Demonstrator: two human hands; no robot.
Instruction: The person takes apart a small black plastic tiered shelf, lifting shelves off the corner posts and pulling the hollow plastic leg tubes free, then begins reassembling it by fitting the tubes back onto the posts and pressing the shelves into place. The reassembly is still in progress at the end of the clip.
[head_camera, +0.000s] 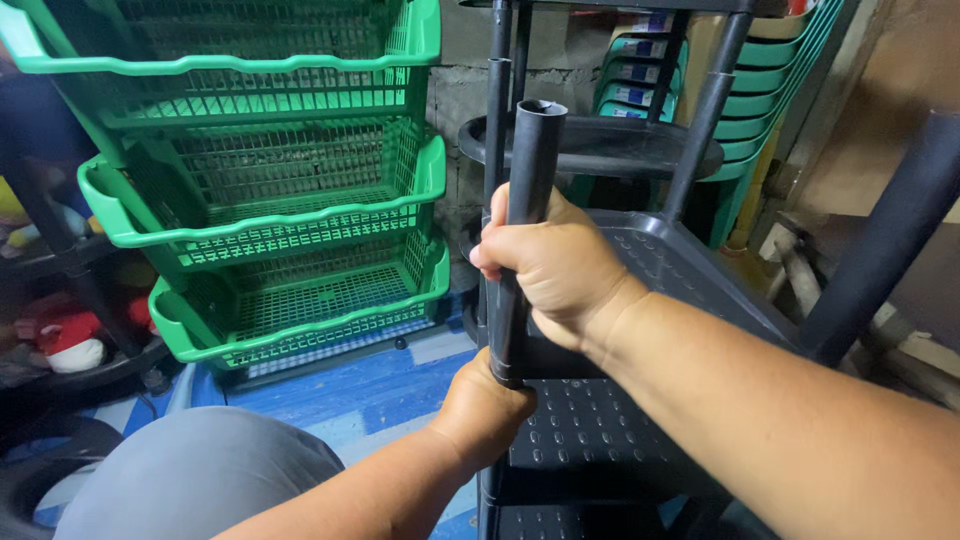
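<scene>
Gripping a dark plastic tube at the rack's front corner

Standing at the far left, a green plastic basket rack (270, 190) rises in three tiers, each basket a lattice of thin bars with a smooth rolled rim, the lowest one sitting over a blue floor (350, 385). Below it, at the bottom left, a grey cloth-covered knee (190, 480) shows, matte and rounded.

Toward the middle, the left hand (485, 410) comes up from below and closes around the base of a black tube (525, 200), right where the tube meets the front left corner of a dark shelf tray (690, 280). The tube is a smooth, hollow cylinder, open at its round top end, standing nearly upright with a slight lean. The right hand (555, 265) wraps it higher up, fingers curled fully round and thumb pressed against the side, so both hands hold the same tube, one above the other.

The shelf tray is dark grey moulded plastic, its floor dimpled with rows of small oval holes and its edge raised in a smooth lip. Behind it stands a round black shelf (600, 145) on thin posts. At the far right, a stack of green plastic chairs (770, 80) leans by the wall, and a thick dark post (880, 240) slants up from the tray's right edge.
</scene>
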